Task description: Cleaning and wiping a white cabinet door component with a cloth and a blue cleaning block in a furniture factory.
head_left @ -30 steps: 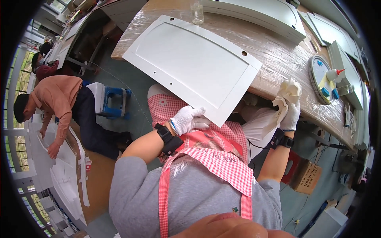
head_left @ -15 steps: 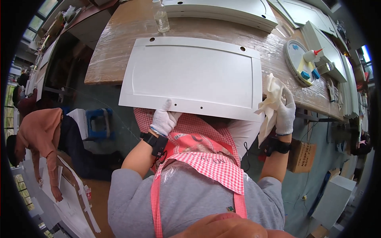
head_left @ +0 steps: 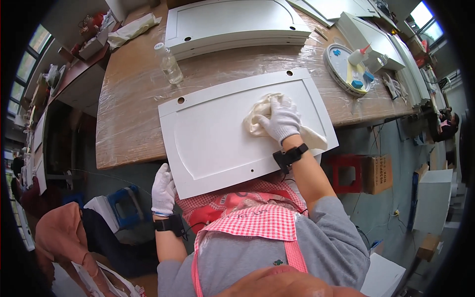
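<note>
So the big change: half a second back the white cloth (head_left: 253,122) is hanging off to the side of the white panel (head_left: 213,136), and now it's bunched right on the panel's face, toward the right end. That pretty much looks like a wiping pass on the front, though one frame can't show how much is done. The right hand (head_left: 283,119) has the cloth gathered under its fingers and is holding it against the surface. The left hand (head_left: 162,190) has gone from the near edge round to the left edge, by the near corner. Can't tell if it's gripping there or just resting beside it. The panel itself sits further over the wrapped table (head_left: 126,116) now, near side still overhanging toward the apron (head_left: 257,222).

Headcount, for anyone who likes that: one panel being worked on, with two larger holes along its far edge and one small one showing along the near edge. One cloth in use, two gloved hands. Behind it, one stack of panels (head_left: 230,24), layers too tight to count reliably. One clear bottle (head_left: 170,67), one round lid (head_left: 338,68) carrying three blue blocks (head_left: 357,84) and one red-tipped squeeze bottle (head_left: 356,57). On the floor, one red stool (head_left: 344,174) and one blue stool (head_left: 124,207).
</note>
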A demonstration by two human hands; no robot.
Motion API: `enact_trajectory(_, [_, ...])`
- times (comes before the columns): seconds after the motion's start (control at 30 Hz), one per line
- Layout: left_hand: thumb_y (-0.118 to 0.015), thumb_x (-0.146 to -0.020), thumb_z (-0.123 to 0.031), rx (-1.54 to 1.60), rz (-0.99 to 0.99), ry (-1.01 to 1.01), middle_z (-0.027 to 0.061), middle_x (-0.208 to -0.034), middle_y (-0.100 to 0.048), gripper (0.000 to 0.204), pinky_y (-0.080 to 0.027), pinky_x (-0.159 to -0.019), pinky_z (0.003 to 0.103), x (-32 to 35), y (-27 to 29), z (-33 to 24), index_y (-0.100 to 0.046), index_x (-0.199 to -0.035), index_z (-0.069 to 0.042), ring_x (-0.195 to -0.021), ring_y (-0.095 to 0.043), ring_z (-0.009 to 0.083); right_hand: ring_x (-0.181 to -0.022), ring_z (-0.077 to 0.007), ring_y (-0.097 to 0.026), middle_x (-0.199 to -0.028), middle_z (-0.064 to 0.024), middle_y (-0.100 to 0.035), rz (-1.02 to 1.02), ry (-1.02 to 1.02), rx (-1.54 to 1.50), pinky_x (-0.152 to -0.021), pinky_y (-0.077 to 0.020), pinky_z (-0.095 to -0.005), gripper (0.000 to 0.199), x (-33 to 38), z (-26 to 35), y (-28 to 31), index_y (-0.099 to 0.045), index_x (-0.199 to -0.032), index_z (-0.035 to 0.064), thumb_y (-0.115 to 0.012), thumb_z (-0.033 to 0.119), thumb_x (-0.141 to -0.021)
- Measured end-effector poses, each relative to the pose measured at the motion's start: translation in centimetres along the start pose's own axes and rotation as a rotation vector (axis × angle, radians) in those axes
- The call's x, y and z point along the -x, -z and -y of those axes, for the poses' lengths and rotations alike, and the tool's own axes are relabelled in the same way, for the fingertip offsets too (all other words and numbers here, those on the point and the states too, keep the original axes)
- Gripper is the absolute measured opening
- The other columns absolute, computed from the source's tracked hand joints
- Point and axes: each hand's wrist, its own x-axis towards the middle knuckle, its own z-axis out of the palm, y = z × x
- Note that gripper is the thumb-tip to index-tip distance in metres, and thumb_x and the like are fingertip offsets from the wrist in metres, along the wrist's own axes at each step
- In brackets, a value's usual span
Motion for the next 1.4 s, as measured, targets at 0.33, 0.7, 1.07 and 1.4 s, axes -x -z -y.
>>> enact_trajectory(0.33, [-0.077,-0.085,-0.004,-0.812,-0.277,-0.15,0.014,-0.126,-0.062,0.06,-0.048,-0.104,0.037,-3.2,-4.7,1.2,-0.048,-0.137,0.005,-0.113,-0.061,0.0239,-0.109,-0.0362,-0.062,-0.138,-0.0113,-0.058,0.072,0.595,-0.36,-0.089,-0.0541,-0.0455,0.038,1.8,11.1,-5.4,-0.07,-0.121,0.0181,-0.068,0.025,-0.084])
enact_trajectory(0.7, [-0.079,-0.086,-0.007,-0.885,-0.314,-0.142,0.0149,-0.127,-0.061,0.061,-0.047,-0.104,0.037,-3.1,-4.6,1.5,-0.047,-0.137,0.005,-0.114,-0.06,0.0246,-0.105,-0.0411,-0.062,-0.122,-0.0152,-0.064,-0.305,-0.094,-0.241,-0.088,-0.0547,-0.0479,0.029,-9.7,-3.8,-0.7,-0.073,-0.114,0.0138,-0.066,0.015,-0.086])
enact_trajectory(1.07, [-0.078,-0.088,-0.009,-0.892,-0.406,-0.154,0.0163,-0.128,-0.062,0.059,-0.047,-0.104,0.037,-3.6,-5.0,1.5,-0.047,-0.136,0.005,-0.114,-0.061,0.0242,-0.107,-0.039,-0.062,-0.128,-0.0118,-0.062,-0.12,-0.058,0.033,-0.091,-0.0541,-0.0471,0.038,-13.5,-6.0,-4.0,-0.069,-0.12,0.0153,-0.071,0.032,-0.086])
enact_trajectory(1.4, [-0.083,-0.085,-0.024,-1.577,-0.493,-0.365,0.0167,-0.125,-0.062,0.064,-0.053,-0.099,0.04,-7.7,-11.1,-8.0,-0.055,-0.138,-0.002,-0.11,-0.065,0.0273,-0.11,-0.0427,-0.061,-0.133,-0.0156,-0.062,-0.078,-0.245,0.055,-0.094,-0.0537,-0.0463,0.034,-13.4,-14.3,-2.9,-0.068,-0.125,0.0183,-0.062,0.025,-0.092])
